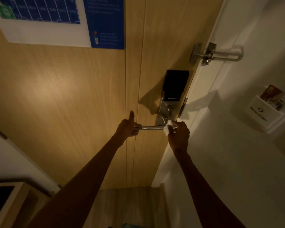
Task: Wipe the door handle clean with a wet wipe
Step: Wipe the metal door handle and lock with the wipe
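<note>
A silver lever door handle (152,128) sticks out leftward from a metal lock plate on the wooden door (72,96). My left hand (128,127) grips the free left end of the handle, thumb pointing up. My right hand (179,134) holds a crumpled white wet wipe (167,128) pressed against the handle's right end, close to the plate. The stretch of handle between both hands shows bare metal.
A black smart lock panel (175,85) sits above the handle. A metal swing-bar door guard (217,54) spans door and white frame higher up. A blue and white evacuation plan (56,20) hangs on the door. A white key-card holder (268,109) is on the right wall.
</note>
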A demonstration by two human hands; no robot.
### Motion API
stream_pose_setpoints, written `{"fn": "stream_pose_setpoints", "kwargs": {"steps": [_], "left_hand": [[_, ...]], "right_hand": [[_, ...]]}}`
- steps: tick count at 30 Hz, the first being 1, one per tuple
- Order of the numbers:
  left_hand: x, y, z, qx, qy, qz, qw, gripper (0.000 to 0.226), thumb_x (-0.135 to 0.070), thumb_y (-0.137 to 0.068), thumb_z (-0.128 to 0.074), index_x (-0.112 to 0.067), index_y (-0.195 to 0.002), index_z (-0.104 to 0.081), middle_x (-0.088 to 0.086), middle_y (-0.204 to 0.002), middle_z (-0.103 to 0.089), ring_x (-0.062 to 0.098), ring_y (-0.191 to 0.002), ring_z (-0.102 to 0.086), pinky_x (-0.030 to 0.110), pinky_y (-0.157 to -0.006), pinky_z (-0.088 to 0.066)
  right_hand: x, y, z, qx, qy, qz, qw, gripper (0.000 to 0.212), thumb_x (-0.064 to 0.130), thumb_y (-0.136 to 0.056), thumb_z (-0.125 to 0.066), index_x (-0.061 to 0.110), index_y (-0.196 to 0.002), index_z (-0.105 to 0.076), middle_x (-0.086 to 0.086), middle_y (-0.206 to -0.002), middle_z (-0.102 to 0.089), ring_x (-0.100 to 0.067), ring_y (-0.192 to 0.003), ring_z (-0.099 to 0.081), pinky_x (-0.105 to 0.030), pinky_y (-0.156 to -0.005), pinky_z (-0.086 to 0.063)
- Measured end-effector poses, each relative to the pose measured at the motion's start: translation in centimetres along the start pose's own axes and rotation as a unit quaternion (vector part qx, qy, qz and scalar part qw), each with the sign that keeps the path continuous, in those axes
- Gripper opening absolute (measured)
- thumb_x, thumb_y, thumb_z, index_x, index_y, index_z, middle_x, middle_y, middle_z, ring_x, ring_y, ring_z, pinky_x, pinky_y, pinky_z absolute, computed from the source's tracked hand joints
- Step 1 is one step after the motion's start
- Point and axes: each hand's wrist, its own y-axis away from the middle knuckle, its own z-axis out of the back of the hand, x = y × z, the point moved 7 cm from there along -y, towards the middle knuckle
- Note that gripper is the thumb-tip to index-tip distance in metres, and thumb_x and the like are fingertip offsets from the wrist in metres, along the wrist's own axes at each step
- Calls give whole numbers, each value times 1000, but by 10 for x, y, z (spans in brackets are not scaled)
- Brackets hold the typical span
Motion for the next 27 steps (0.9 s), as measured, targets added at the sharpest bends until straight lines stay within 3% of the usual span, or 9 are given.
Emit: {"fn": "stream_pose_setpoints", "kwargs": {"steps": [2,4,9,14,16,20,24,27], "left_hand": [[4,-2,1,4,9,9,1000,75,-64,-91,-27,-5,-88,-73,14,-91,-73,24,-87,-67,33,-83,-56],[8,-2,1,4,27,13,1000,73,-65,-91,-28,-8,-84,-73,12,-90,-73,23,-85,-67,33,-83,-56],[11,2,0,13,51,11,999,71,-63,-93,-28,-8,-88,-72,10,-92,-72,22,-85,-67,35,-88,-54],[14,3,0,5,64,13,998,71,-61,-94,-29,-4,-96,-72,13,-100,-72,24,-88,-66,37,-91,-53],[15,5,-1,-1,68,15,998,70,-61,-93,-29,-6,-94,-72,11,-97,-73,23,-87,-66,36,-89,-54],[12,8,0,3,62,14,998,67,-62,-93,-28,-12,-87,-72,8,-94,-73,21,-86,-67,33,-84,-54],[12,12,-2,3,65,-1,998,68,-59,-95,-27,-8,-96,-72,9,-98,-71,23,-92,-65,36,-91,-52],[13,15,-3,-6,66,-2,998,69,-59,-95,-26,-6,-102,-71,9,-99,-71,22,-92,-66,32,-85,-52]], "right_hand": [[7,2,-11,30,67,61,995,25,20,-90,-65,7,-113,-67,-10,-113,-64,-23,-103,-64,-32,-88,-55],[23,16,-24,52,115,138,982,24,16,-89,-66,10,-113,-67,-10,-118,-63,-23,-110,-61,-32,-94,-53],[58,28,-36,97,169,248,949,22,11,-85,-71,14,-107,-70,-9,-112,-66,-23,-106,-61,-32,-90,-52],[28,7,-13,72,177,164,968,26,19,-87,-69,15,-112,-67,-11,-119,-64,-25,-106,-59,-30,-84,-51],[41,16,-26,81,165,182,966,22,20,-87,-69,14,-109,-69,-8,-114,-66,-21,-106,-61,-27,-86,-52],[67,31,-44,113,153,218,957,20,16,-85,-72,16,-105,-71,-7,-107,-67,-23,-109,-60,-35,-89,-55],[36,10,-26,106,181,182,961,21,30,-88,-67,21,-107,-71,-2,-115,-67,-18,-110,-57,-19,-86,-40],[39,15,-28,90,184,183,962,21,25,-87,-69,20,-107,-71,-5,-117,-66,-20,-112,-57,-23,-87,-46]]}}
